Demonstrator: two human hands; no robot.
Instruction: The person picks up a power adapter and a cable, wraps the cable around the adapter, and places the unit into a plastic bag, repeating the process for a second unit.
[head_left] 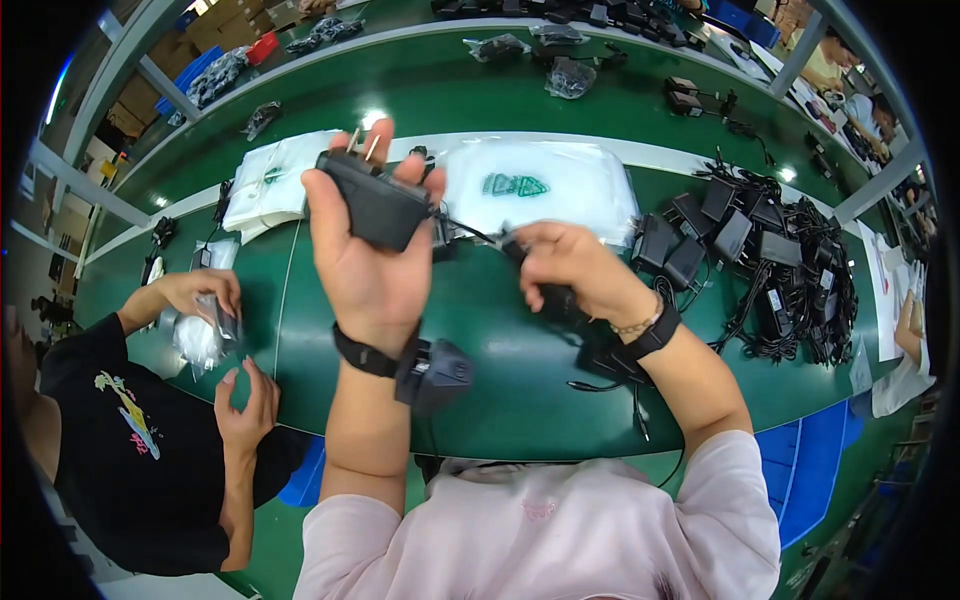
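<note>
Head view: green workbench (520,350)
Left hand (365,250): clamped on black power adapter (375,200), prongs up for a look
Right hand (575,265): closed round its cable (470,232), taking up slack

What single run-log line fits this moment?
left hand: holds power adapter | right hand: grips its cable | table: green

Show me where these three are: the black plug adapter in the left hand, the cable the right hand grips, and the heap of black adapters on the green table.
black plug adapter (375,205), head view, flat face of its body
cable (470,230), head view, stretch between both hands
heap of black adapters (770,255), head view, middle of the heap
</note>
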